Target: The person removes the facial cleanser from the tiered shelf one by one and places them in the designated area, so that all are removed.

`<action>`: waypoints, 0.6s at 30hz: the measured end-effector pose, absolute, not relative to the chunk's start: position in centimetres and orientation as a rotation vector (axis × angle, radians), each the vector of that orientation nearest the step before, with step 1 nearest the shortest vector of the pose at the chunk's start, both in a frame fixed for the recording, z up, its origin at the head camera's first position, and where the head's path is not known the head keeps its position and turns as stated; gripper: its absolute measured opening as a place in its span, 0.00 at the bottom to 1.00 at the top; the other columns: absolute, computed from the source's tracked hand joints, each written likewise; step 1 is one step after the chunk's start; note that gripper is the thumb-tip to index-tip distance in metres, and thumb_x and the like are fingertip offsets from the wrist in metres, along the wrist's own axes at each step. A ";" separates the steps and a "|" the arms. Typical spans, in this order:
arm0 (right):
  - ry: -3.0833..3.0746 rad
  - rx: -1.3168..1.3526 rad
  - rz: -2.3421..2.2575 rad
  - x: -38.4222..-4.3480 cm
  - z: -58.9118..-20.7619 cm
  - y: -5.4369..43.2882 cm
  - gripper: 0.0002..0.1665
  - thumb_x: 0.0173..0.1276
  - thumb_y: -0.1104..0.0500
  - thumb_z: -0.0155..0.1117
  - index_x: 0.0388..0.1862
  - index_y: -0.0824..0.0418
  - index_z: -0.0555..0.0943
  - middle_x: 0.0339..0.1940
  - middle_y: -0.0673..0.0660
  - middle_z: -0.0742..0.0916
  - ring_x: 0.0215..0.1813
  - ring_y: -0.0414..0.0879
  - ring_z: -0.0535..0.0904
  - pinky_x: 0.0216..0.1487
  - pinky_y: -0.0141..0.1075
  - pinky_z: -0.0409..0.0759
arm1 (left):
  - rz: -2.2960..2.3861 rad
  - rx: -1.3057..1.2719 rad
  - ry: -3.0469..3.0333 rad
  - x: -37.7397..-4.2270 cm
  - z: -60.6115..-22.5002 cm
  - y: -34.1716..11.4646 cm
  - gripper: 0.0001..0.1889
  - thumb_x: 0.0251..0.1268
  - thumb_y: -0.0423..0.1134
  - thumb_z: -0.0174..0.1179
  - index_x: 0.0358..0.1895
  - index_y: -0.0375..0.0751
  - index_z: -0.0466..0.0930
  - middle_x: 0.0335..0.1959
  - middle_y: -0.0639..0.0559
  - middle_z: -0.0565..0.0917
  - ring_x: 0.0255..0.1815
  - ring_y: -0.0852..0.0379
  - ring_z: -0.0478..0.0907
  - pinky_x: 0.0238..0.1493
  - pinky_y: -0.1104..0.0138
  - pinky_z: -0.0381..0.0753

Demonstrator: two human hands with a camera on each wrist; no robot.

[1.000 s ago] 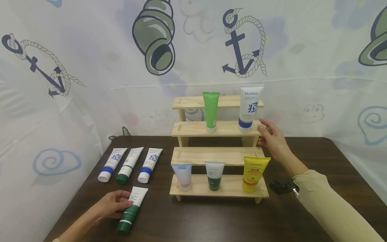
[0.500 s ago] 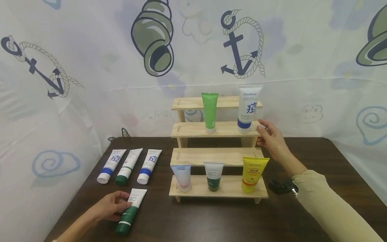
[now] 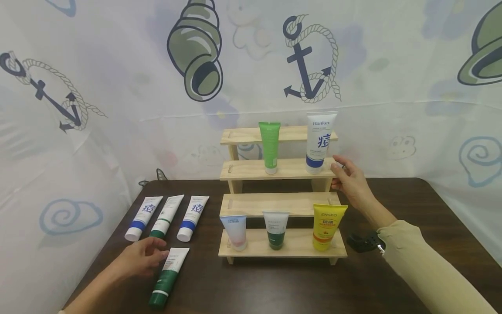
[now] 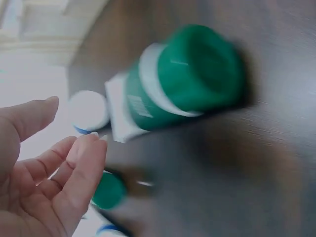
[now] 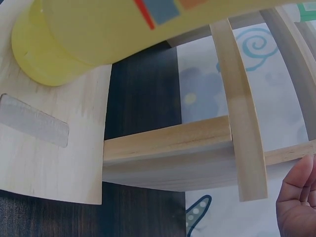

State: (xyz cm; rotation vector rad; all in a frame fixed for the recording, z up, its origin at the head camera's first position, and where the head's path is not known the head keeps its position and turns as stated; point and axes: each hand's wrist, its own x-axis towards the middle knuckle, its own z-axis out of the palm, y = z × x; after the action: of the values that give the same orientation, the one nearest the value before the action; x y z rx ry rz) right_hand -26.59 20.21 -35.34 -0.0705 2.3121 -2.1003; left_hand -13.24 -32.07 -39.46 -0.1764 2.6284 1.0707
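Note:
In the head view my left hand [image 3: 135, 259] is just left of a white-and-green squeeze tube [image 3: 169, 277] lying on the dark table. Its fingers are loosely bent, and the left wrist view shows a gap between them and the tube's green cap [image 4: 212, 69]. My right hand [image 3: 353, 181] grips the right end of a stepped wooden display rack [image 3: 280, 203] at its second tier from the top, beside a standing white-and-blue tube [image 3: 319, 141]. Only part of that hand [image 5: 296, 202] shows in the right wrist view.
A green tube [image 3: 269, 146] also stands on that tier. The lowest tier bears a pale tube [image 3: 235, 231], a small white-and-green tube [image 3: 276, 229] and a yellow tube [image 3: 328, 224]. Three tubes lie at back left, including a white-and-blue one [image 3: 192, 218]. A black strap [image 3: 364, 241] lies right.
My left hand has let go of the white-and-green tube and moved slightly up and left. The tube stays on the table. My right hand keeps its place at the rack.

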 end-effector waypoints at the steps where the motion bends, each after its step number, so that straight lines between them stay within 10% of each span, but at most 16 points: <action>1: 2.311 -0.068 -2.102 -26.6 -35.3 20.2 0.38 0.73 0.46 0.49 0.75 0.59 0.52 0.35 0.47 0.73 0.30 0.35 0.73 0.34 0.24 0.78 | 1.083 -0.140 2.646 -13.5 -38.9 -31.8 0.26 0.61 0.43 0.62 0.56 0.28 0.69 0.35 0.45 0.81 0.34 0.52 0.79 0.30 0.59 0.84; 18: 2.305 -0.072 -2.111 -26.6 -35.3 20.2 0.37 0.73 0.47 0.49 0.75 0.60 0.52 0.34 0.49 0.73 0.29 0.35 0.73 0.34 0.25 0.78 | 1.520 0.355 2.782 -19.6 -29.7 -22.2 0.26 0.65 0.46 0.58 0.63 0.39 0.66 0.54 0.39 0.76 0.53 0.42 0.77 0.46 0.63 0.82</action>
State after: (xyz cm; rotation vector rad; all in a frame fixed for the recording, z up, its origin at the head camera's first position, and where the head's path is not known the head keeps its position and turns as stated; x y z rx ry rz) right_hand -26.62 20.18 -35.26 -0.0717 2.3051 -2.1106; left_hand -19.55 -22.24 -29.73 0.3555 2.7818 1.5195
